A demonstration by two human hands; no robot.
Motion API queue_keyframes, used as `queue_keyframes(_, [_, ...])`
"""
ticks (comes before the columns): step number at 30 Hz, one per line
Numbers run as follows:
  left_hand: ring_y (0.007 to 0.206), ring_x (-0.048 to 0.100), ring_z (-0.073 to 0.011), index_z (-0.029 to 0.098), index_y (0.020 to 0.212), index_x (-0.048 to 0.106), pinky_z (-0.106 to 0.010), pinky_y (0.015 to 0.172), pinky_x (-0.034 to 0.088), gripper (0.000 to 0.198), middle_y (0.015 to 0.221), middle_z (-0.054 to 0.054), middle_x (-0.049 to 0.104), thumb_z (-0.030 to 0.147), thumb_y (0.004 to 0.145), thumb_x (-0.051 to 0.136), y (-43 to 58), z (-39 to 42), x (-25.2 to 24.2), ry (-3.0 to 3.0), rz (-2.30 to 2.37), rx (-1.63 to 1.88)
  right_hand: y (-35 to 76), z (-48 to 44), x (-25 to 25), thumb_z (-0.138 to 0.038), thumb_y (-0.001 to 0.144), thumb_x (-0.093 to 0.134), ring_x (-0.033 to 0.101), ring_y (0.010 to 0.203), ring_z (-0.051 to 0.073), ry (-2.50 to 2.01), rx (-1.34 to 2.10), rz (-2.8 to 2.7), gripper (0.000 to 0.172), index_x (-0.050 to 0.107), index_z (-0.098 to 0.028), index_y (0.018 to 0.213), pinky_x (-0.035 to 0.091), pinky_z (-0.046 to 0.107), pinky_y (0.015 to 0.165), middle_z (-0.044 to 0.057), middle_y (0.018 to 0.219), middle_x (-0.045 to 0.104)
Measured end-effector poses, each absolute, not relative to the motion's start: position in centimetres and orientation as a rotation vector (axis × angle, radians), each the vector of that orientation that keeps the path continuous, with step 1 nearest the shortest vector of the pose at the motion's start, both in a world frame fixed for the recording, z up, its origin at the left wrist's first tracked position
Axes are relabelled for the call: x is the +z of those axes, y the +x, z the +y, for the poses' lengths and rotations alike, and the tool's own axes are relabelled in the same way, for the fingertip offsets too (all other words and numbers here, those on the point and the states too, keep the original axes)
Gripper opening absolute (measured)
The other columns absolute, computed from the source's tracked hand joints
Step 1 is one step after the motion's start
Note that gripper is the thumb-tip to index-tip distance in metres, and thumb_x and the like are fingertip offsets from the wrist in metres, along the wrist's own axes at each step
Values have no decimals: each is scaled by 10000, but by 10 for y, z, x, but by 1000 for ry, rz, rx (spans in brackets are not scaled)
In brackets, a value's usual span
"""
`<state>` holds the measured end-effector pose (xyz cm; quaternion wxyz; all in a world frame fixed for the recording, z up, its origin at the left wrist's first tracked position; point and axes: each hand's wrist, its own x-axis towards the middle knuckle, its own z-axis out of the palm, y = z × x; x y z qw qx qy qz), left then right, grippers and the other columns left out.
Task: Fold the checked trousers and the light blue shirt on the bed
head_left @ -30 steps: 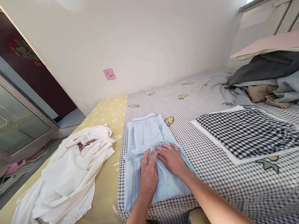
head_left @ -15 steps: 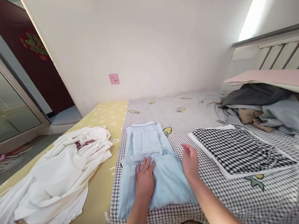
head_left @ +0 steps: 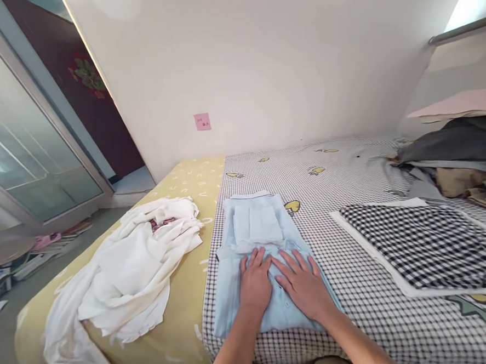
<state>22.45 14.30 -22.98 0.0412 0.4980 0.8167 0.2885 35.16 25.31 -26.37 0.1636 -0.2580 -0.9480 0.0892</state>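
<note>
A light blue buttoned shirt [head_left: 236, 291] lies partly folded on the checked bed sheet [head_left: 259, 177], with a smaller folded section [head_left: 257, 224] of the same cloth on its upper half. My left hand [head_left: 256, 276] rests flat on the shirt's middle, fingers spread. Beside it, my right hand [head_left: 300, 281] also presses flat on the cloth, its fingers apart and pointing up and left. The two hands nearly touch at the fingertips. Neither one grips the fabric. A small button shows between the wrists.
A crumpled white garment [head_left: 131, 263] lies to the left on the yellow bedding [head_left: 186, 305]. On the right is a folded black-and-white checked cloth [head_left: 424, 242] with white edges. Piled grey and brown clothes [head_left: 463, 146] sit farther back, near the wall [head_left: 275, 63].
My right hand has moved left from the shirt's right edge and come down flat on it. My left hand stays on the cloth. The view has turned slightly left.
</note>
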Motion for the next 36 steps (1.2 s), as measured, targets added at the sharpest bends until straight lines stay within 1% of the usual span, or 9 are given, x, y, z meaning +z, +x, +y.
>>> queue_keyframes(3, [1510,396,-268,241,1280,699,-629,1277,202,580,1550,-60,536,5,816,446,216,145,-223,1427,2307,1059,351,253,-262,-630,1036,318,344,1514,359,-768,268,-2694,555,458,-441,1539,234,705,1199,0,1607,473])
queue_keyframes(7, [1328,606,-190,282,1078,780,-455,1204,421,490,1386,-6,688,48,810,444,188,137,-200,1379,2182,1209,350,249,-254,-641,1037,305,315,1530,354,-805,285,-2708,565,459,-435,1540,209,688,1218,-11,1624,448])
queue_keyframes(10, [1230,667,-180,230,1145,742,-394,1125,503,464,1324,-47,725,148,896,360,157,107,-181,1207,2285,1437,350,248,-252,-637,1041,297,288,1543,346,-814,302,-2712,565,432,-439,1553,196,676,1231,-26,1635,429])
queue_keyframes(15, [1349,572,-230,209,1208,687,-474,1226,387,461,1364,-78,688,246,944,311,115,38,-177,991,2541,1655,351,249,-254,-635,1040,306,318,1530,347,-799,312,-2666,552,462,-444,1534,215,686,1222,-25,1623,447])
queue_keyframes(20, [1568,266,-212,274,1529,452,-514,1311,167,542,1661,-44,388,421,1037,280,116,28,-206,1308,2687,1240,351,248,-255,-627,1041,332,338,1520,335,-796,266,-2660,539,474,-441,1526,223,676,1223,-30,1617,458])
queue_keyframes(23, [1598,159,-215,310,1600,318,-597,1298,64,559,1712,-40,248,408,1057,230,124,55,-219,1505,2657,886,351,248,-254,-622,1040,341,347,1515,331,-799,249,-2648,534,485,-437,1520,238,668,1220,-30,1612,464])
queue_keyframes(28, [1572,257,-269,403,1536,423,-703,1255,101,500,1638,-14,416,415,1049,316,124,96,-224,1698,2548,365,353,247,-250,-607,1041,363,401,1482,320,-804,230,-2628,528,528,-391,1494,268,641,1214,2,1582,507])
queue_keyframes(32, [1572,257,-272,420,1535,418,-717,1247,91,498,1638,-2,412,423,1046,320,119,102,-228,1699,2571,322,356,245,-247,-574,1050,364,382,1497,302,-829,190,-2618,535,503,-357,1519,271,611,1223,32,1618,457])
queue_keyframes(36, [1572,256,-274,418,1523,443,-707,1252,70,498,1637,-3,418,444,1044,307,119,100,-231,1694,2565,367,356,244,-247,-587,1039,385,261,1553,351,-851,112,-2585,568,408,-400,1575,222,678,1217,29,1693,316])
